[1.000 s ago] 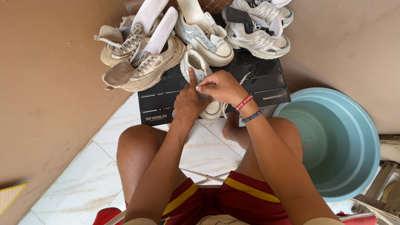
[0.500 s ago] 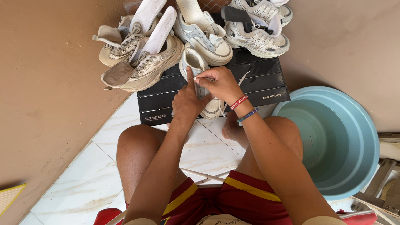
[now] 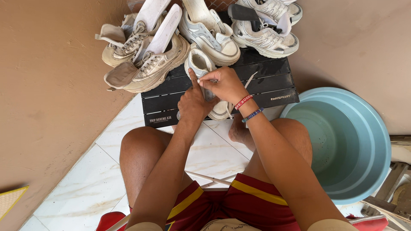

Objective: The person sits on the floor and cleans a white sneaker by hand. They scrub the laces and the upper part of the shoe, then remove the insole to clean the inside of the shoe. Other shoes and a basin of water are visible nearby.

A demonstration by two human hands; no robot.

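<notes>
White worn leather sneaker (image 3: pixel 200 64) on black slatted table (image 3: pixel 265 83), gripped by left hand (image 3: pixel 193 102); right hand (image 3: pixel 222 83) pinching its white lace (image 3: pixel 204 79).

floor: white marbled tiles (image 3: pixel 107 171) | walls: tan plaster (image 3: pixel 47 77) left and right of black slatted table (image 3: pixel 265 81) | light: bright, probably daylight

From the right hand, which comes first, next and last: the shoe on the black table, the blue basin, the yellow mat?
From the right hand:
1. White shoe, touching it, on the black table.
2. Blue basin, to the right.
3. Yellow mat, far bottom left corner.
</notes>
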